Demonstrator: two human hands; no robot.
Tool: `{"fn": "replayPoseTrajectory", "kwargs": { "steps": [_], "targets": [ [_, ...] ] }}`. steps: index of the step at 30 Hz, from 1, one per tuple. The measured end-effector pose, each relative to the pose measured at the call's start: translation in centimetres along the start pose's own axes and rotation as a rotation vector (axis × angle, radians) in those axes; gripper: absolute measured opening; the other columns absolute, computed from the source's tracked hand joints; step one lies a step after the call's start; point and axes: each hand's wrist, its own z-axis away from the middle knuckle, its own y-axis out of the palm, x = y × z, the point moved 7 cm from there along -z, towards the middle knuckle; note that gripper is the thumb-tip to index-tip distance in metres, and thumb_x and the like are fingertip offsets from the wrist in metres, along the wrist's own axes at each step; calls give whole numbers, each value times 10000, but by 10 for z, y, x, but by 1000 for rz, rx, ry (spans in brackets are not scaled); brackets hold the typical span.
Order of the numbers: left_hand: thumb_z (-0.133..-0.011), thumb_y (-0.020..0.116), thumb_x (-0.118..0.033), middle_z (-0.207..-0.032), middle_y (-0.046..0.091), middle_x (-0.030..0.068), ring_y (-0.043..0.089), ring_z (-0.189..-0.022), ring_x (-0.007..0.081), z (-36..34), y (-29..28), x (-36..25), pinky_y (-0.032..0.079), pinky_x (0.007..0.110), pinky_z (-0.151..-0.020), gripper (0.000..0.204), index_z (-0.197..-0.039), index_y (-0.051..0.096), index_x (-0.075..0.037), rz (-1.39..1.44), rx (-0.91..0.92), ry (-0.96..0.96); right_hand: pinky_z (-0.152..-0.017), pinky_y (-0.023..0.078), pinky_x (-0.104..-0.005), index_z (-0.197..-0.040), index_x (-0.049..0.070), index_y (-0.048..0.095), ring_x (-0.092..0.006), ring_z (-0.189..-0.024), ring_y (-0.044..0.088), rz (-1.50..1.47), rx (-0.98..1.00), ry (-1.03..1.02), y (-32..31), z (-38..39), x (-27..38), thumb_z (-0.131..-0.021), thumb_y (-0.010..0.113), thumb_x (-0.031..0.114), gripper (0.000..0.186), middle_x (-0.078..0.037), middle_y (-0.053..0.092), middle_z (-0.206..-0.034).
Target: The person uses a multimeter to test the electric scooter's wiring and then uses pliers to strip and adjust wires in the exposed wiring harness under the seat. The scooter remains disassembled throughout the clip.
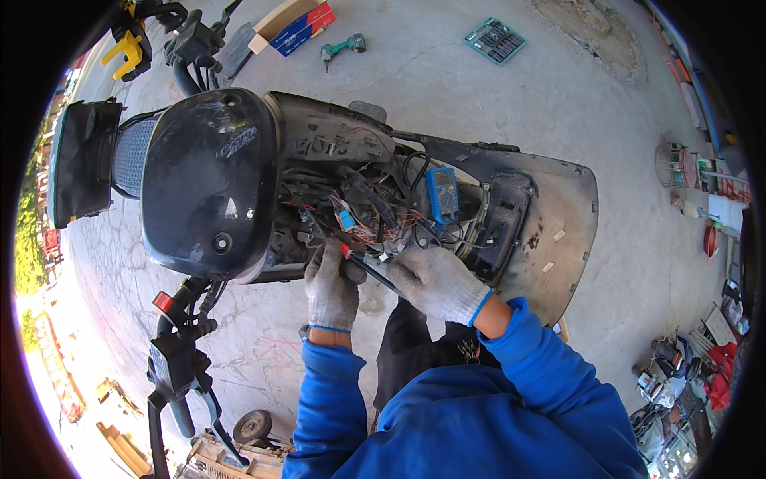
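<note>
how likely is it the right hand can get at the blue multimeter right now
Probably yes: the blue multimeter lies close beyond the gloved right hand, its face uncovered, with only loose wiring apparently between them.

Multimeter (443, 195) right of wiring (369, 227), drill (343, 49) beyond

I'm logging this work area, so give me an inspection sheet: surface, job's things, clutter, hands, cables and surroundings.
Surface: grey concrete floor, cracked, with a rough broken patch at upper right.
Job's things: black plastic vehicle body, opened; blue rectangular multimeter beside the wiring.
Clutter: green-and-black cordless power tool, flat green tool case and red-and-blue cardboard box, on the floor.
Hands: pale-gloved left hand and pale-gloved right hand at a slim black object with a red end; exact grip unclear.
Cables: thin multicoloured wires, exposed and tangled.
Surroundings: black-tyred wheel, lower left; mixed pile, right.
</note>
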Motion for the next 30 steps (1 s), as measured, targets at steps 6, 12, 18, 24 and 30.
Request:
{"fn": "replayPoseTrajectory", "kwargs": {
  "steps": [6, 12, 18, 24, 30],
  "targets": [
    [-1086, 620, -286, -917, 737, 71, 602, -684, 112, -1, 4, -1, 423, 256, -565, 273, -1155, 702, -35, 15, -13, -4, -608, 533, -532, -953, 59, 707, -419, -705, 697, 261, -74, 3, 2, -6, 12, -1001, 631, 292, 249, -196, 686, -742],
    [-1097, 594, -304, -889, 726, 77, 524, -592, 94, -2, 2, 2, 359, 252, -527, 297, -1156, 690, -29, 16, -28, -21, -619, 535, -530, -922, 65, 710, -416, -713, 699, 238, -50, 12, 9, -8, 9, -1007, 618, 285, 253, -191, 691, -750],
    [-1098, 590, -301, -890, 730, 85, 497, -563, 85, -3, 3, 1, 351, 248, -514, 296, -1148, 683, -25, 12, -30, -13, -640, 531, -540, -898, 73, 724, -443, -734, 686, 236, -43, -143, 5, -9, 19, -1018, 589, 264, 262, -201, 698, -789],
    [-1065, 659, -256, -804, 700, 35, 499, -526, 73, -2, 5, 1, 373, 232, -477, 219, -1078, 711, -43, 81, -58, -9, -613, 529, -526, -852, 57, 709, -428, -703, 691, 164, -58, 64, 10, -9, 8, -1022, 603, 262, 287, -209, 686, -750],
    [-1080, 638, -309, -903, 731, 76, 476, -566, 77, -3, 1, 4, 341, 243, -525, 262, -1132, 686, -57, 30, -102, 3, -579, 543, -497, -813, 60, 683, -396, -641, 693, 291, -157, 22, 10, -7, 18, -1008, 644, 295, 309, -189, 672, -685]
  ]
}}
